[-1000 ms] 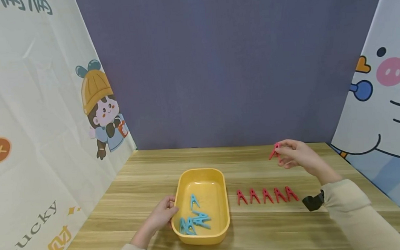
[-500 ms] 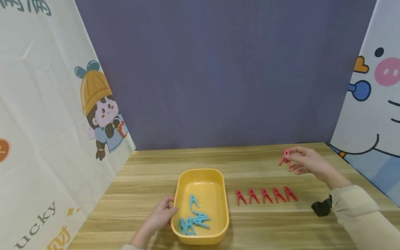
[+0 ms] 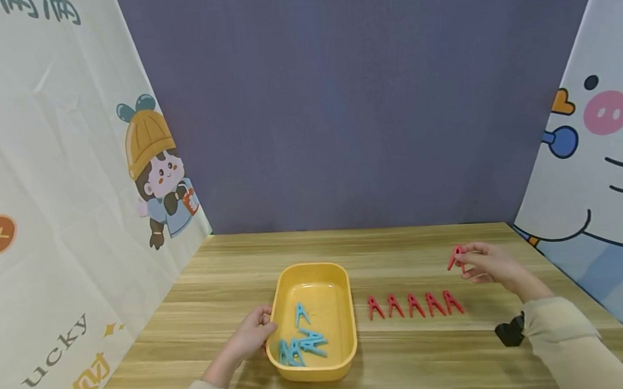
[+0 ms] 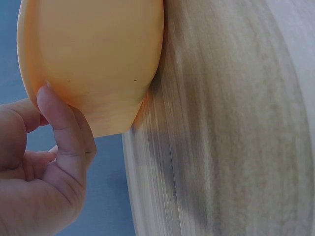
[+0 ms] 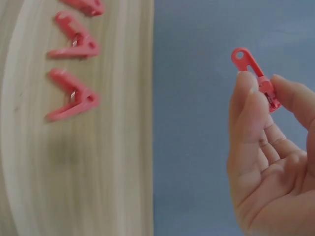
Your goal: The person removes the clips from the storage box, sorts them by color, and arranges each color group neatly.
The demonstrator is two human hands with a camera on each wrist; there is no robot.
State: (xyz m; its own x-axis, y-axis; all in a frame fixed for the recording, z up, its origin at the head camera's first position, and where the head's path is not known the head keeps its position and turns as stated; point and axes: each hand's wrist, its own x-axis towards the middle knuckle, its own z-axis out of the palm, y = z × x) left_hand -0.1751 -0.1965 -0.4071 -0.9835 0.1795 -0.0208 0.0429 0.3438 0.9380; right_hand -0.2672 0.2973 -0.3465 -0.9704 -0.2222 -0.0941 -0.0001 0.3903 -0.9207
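My right hand (image 3: 486, 263) pinches a red clothespin (image 3: 456, 256) between thumb and fingertips, held above the table behind the right end of a row of red clothespins (image 3: 413, 305). In the right wrist view, the pinched clothespin (image 5: 246, 61) shows one leg with a round hole sticking up past the fingertips. My left hand (image 3: 252, 333) grips the left rim of a yellow tub (image 3: 353, 327), thumb over the edge and fingers outside, as the left wrist view also shows with the tub's wall (image 4: 103, 54). Several blue clothespins (image 3: 311, 341) lie in the tub, mostly toward its near left corner.
The wooden table (image 3: 230, 263) ends at a dark blue-grey backdrop (image 3: 339, 111). Printed cloth panels stand at the left (image 3: 67, 172) and right (image 3: 597, 203). A black wrist strap piece (image 3: 511, 330) hangs by the right sleeve (image 3: 562, 328).
My right hand has moved right and down toward the near side, still pinching the red clothespin. The left hand, the tub and the row of clothespins stay put.
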